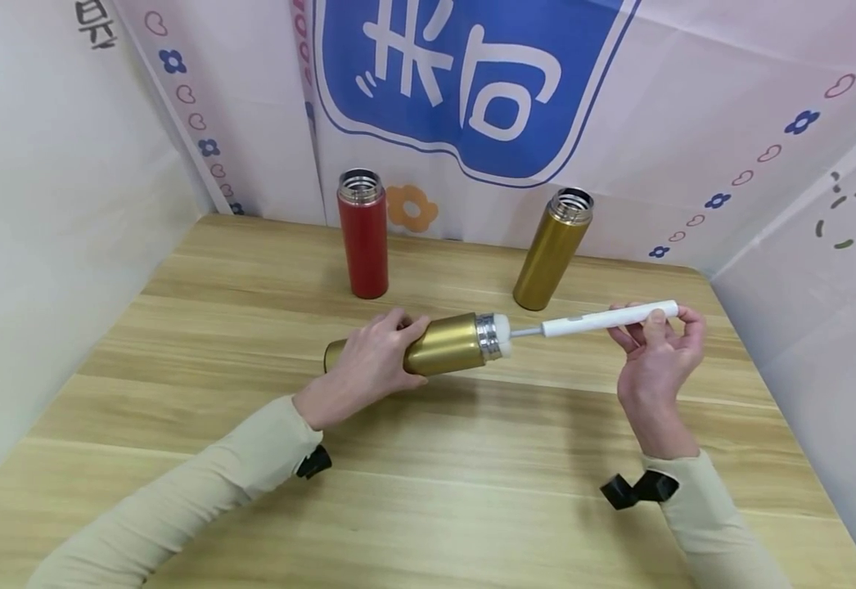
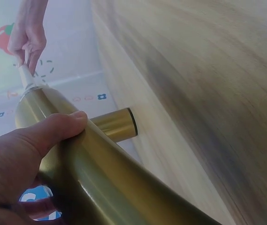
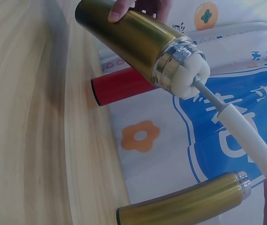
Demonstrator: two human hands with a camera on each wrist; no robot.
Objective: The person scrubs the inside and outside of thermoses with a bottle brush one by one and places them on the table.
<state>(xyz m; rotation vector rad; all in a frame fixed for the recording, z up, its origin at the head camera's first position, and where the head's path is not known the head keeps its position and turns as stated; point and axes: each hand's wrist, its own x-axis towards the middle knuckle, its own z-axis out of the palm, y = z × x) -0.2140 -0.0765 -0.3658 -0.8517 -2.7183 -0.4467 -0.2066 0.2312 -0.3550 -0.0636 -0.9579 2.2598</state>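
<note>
Pale sleeves (image 1: 214,470), cut off by the bottom edge, reach over the wooden tabletop (image 1: 465,491). Fingers of the left hand (image 1: 369,352) curl round a gold bottle (image 1: 448,343), hiding part of its body; its mouth points to 3 o'clock. There a white sponge head (image 1: 502,334) pokes out, its inner end unseen. At 3 o'clock, the right hand (image 1: 656,368) pinches the white handle (image 1: 593,319). Beyond, a red bottle (image 1: 366,249) stands at 11 o'clock, another gold one (image 1: 551,258) near 2, their insides indistinct.
</note>
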